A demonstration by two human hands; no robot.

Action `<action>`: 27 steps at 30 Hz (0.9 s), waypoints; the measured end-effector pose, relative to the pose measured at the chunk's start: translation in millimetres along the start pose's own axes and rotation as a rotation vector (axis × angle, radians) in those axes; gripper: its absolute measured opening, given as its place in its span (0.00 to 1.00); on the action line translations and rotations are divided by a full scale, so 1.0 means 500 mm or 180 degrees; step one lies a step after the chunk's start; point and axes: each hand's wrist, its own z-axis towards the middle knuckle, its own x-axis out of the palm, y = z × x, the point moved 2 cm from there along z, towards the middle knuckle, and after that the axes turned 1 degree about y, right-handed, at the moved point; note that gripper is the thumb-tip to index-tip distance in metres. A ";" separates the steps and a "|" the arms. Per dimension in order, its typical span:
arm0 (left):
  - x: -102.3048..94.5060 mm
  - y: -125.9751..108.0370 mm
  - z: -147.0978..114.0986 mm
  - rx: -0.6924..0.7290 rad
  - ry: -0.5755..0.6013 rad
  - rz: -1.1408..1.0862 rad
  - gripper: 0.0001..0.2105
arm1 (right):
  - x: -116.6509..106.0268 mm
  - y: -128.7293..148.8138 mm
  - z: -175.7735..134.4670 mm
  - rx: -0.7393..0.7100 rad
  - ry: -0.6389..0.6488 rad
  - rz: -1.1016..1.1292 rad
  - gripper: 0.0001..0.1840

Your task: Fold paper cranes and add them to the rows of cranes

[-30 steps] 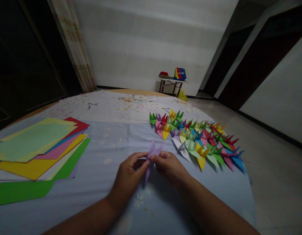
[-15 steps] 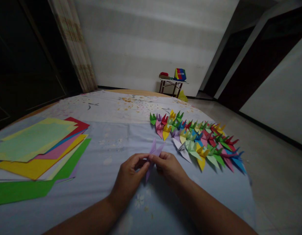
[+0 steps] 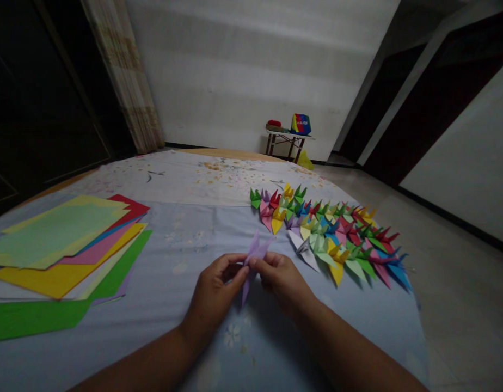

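Observation:
A folded purple paper crane [image 3: 255, 251] is pinched between my two hands above the table. My left hand [image 3: 219, 280] grips it from the left with thumb and fingers. From the right, my right hand [image 3: 282, 275] holds it, thumb against the paper near the middle. Two pointed ends stick up and another points down below my fingers; part of the paper is hidden by them. To the right stand rows of finished paper cranes [image 3: 337, 256] in many colours. At the left lies a stack of coloured paper sheets [image 3: 59, 228].
The table [image 3: 186, 337] wears a flowered blue and white cloth. Its right edge drops to a tiled floor [image 3: 459, 305]. Against the far wall stands a small side table [image 3: 284, 142] bearing a colourful box [image 3: 301, 124] and a red item. A curtain [image 3: 127, 71] hangs at the left.
My hands keep their pinch on the purple paper and have shifted only very slightly. The cranes and the paper stack are as before.

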 end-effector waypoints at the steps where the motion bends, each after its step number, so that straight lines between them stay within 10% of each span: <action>1: 0.000 0.000 0.001 -0.0080 -0.0009 -0.0115 0.10 | -0.001 0.001 0.000 -0.0085 -0.0083 -0.0146 0.16; 23: -0.006 0.012 0.017 -0.0856 -0.0280 -0.0735 0.11 | -0.044 0.034 0.001 -0.1130 -0.1094 -0.1287 0.17; 27: -0.005 0.019 0.017 -0.0897 -0.0250 -0.0617 0.12 | -0.060 0.021 0.022 -0.0606 -0.0615 -0.1053 0.24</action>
